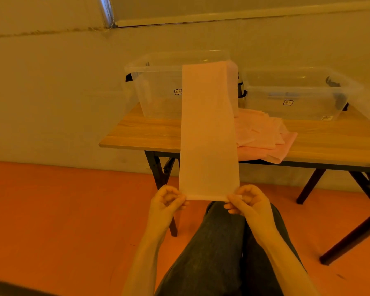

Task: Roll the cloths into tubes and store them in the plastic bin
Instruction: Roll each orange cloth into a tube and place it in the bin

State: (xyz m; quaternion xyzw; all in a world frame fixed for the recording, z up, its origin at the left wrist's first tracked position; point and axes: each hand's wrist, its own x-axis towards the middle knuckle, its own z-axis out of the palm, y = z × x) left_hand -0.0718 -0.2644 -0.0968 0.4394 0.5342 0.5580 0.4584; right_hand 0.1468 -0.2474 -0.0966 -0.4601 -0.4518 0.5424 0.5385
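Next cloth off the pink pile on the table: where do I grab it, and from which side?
Judging by how the pink pile lies, take the corner that hangs over the table front edge, coming from the near side. It sticks out free of the wood and the two clear bins behind, so fingers can pinch it from above and below.

A wooden table (pixel 141 130) on dark folding legs (pixel 158 174) stands against a pale wall (pixel 51 92). The floor (pixel 62 210) is orange. Above hangs a window blind (pixel 244 7) with a bead chain (pixel 110 18). Warm yellowish light tints everything.
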